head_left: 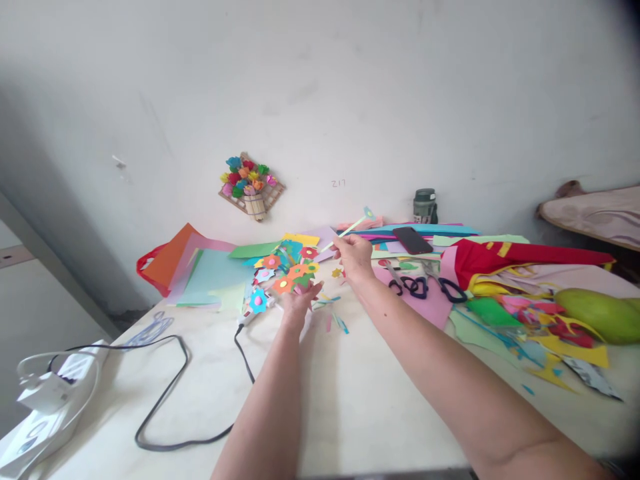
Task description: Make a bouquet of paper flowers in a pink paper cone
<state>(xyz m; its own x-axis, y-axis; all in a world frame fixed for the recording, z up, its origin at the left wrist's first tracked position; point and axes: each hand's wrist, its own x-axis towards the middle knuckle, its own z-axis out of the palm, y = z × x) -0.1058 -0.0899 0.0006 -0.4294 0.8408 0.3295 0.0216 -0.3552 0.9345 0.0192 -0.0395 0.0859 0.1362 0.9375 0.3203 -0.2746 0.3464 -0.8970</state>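
The left hand (296, 301) grips a bunch of paper flowers (287, 270) just above the table (350, 400). The right hand (354, 257) pinches a pale stick (350, 230) (a small paper flower tops it) just beside the bunch, with scissors (417, 287) lying near.

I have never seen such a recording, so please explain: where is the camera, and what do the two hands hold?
There is no machine here: a person works with bare hands, and the one picture comes from a camera worn on the head, looking forward and down. The left hand holds a bunch of paper flowers. The right hand pinches a thin stick with a small flower at its tip. On the table lie paper sheets, scissors, a phone, a black cable and a green fruit. A flower decoration hangs on the wall.
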